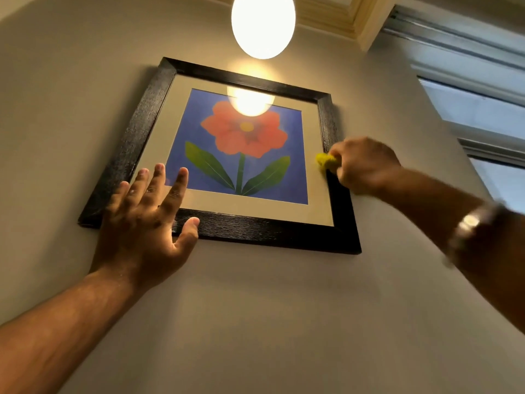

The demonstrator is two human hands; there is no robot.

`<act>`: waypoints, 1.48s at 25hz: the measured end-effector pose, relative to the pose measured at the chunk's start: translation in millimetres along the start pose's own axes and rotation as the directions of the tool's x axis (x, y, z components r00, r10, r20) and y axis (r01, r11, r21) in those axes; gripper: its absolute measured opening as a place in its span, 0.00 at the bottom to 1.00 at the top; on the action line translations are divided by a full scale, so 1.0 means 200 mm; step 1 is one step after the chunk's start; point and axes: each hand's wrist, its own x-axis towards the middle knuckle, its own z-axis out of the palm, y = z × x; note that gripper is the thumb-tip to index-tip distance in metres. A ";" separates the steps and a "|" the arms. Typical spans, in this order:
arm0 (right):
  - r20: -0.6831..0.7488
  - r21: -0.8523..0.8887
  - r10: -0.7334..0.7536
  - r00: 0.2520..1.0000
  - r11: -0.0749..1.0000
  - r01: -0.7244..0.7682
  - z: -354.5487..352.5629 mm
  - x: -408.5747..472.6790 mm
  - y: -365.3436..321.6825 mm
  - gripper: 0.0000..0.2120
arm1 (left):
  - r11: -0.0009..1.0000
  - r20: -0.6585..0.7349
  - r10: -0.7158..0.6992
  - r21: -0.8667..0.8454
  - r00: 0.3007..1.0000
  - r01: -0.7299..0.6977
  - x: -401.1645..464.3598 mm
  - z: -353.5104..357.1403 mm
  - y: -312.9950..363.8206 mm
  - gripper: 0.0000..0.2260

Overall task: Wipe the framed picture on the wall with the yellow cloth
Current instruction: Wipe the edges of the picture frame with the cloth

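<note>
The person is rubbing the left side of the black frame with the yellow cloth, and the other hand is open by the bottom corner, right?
Not quite. In the head view the yellow cloth is bunched in the right hand against the right side of the black frame, not the left. The rest holds: the left hand is open, fingers spread, over the bottom left corner.

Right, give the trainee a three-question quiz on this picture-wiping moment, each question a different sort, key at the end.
1. True or false: the yellow cloth is bunched in the right hand.
2. Where on the framed picture is the cloth? A) top edge B) right side C) bottom left corner
3. Fill in: the left hand is open, its fingers spread over the frame's lower ____ corner.

Key: 1 true; 2 B; 3 left. The lamp above reflects as glare on the glass.
</note>
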 end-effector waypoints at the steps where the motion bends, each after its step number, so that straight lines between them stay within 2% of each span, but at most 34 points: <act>1: -0.023 0.027 -0.107 0.994 0.994 0.107 0.03 -0.17 0.02 0.08 | 1.000 0.004 -0.004 0.005 1.000 0.004 0.00 0.00 0.00 0.34; 3: -0.063 0.084 -0.276 0.959 0.956 0.281 0.05 -0.43 0.03 0.11 | 1.000 0.015 -0.009 0.013 1.000 0.008 -0.01 0.00 0.01 0.34; 5: -0.096 0.094 -0.291 0.952 0.949 0.300 0.07 -0.39 0.05 0.17 | 1.000 0.028 -0.005 0.001 1.000 0.005 0.00 -0.01 0.01 0.34; 7: -0.147 0.124 -0.144 0.979 0.979 0.163 0.05 -0.14 0.02 0.17 | 1.000 0.037 -0.008 0.004 0.999 0.008 -0.01 -0.03 0.01 0.34; 10: -0.071 0.264 0.148 0.986 0.956 -0.125 -0.01 0.16 -0.03 0.16 | 0.999 0.029 -0.032 0.014 0.999 0.031 -0.01 -0.02 0.01 0.34; 12: -0.013 0.209 0.165 0.986 0.965 -0.159 0.02 0.03 -0.10 0.14 | 1.000 0.028 -0.031 0.006 0.999 0.030 -0.01 -0.01 0.01 0.34; 14: -0.083 0.163 0.086 0.993 0.984 -0.071 0.11 -0.30 -0.23 0.12 | 0.999 0.040 -0.044 -0.012 0.998 0.045 -0.01 -0.02 -0.01 0.34; 17: -0.151 0.203 0.088 0.985 0.978 -0.056 0.25 -0.69 -0.43 0.21 | 0.998 0.065 -0.053 -0.034 0.997 0.055 -0.02 -0.03 0.00 0.35; 19: -0.152 0.267 0.178 0.972 0.954 -0.133 0.28 -0.67 -0.46 0.23 | 0.995 0.095 -0.024 -0.094 0.995 0.033 -0.02 -0.05 0.00 0.35; 21: -0.153 0.276 0.225 0.962 0.945 -0.177 0.29 -0.64 -0.47 0.22 | 0.983 0.110 0.067 -0.175 0.992 -0.047 -0.02 -0.10 -0.10 0.37; 24: -0.129 0.252 0.279 0.951 0.937 -0.241 0.30 -0.64 -0.47 0.22 | 0.979 0.148 0.202 -0.070 0.968 -0.194 -0.05 -0.17 -0.41 0.38; 27: -0.111 0.289 0.367 0.924 0.901 -0.323 0.29 -0.65 -0.59 0.22 | 0.976 0.226 0.216 -0.033 0.950 -0.215 -0.09 -0.19 -0.57 0.40; 29: -0.146 0.309 0.311 0.939 0.916 -0.255 0.25 -0.61 -0.78 0.21 | 0.971 0.226 0.239 -0.040 0.944 -0.236 -0.10 -0.17 -0.54 0.42; 31: -0.169 0.323 0.116 0.979 0.945 -0.056 0.21 -0.55 -1.06 0.21 | 0.967 0.215 0.256 -0.047 0.942 -0.252 -0.10 -0.16 -0.54 0.42; 34: -0.204 0.315 -0.114 0.972 0.933 0.176 0.16 -0.51 -1.35 0.21 | 0.965 0.209 0.263 -0.055 0.942 -0.257 -0.09 -0.15 -0.57 0.43; 36: -0.216 0.250 -0.167 0.962 0.943 0.220 0.14 -0.52 -1.33 0.20 | 0.961 0.203 0.276 -0.056 0.940 -0.270 -0.09 -0.15 -0.56 0.43; 37: -0.205 0.228 -0.136 0.969 0.957 0.182 0.15 -0.53 -1.25 0.19 | 0.960 0.199 0.279 -0.051 0.939 -0.275 -0.09 -0.15 -0.55 0.43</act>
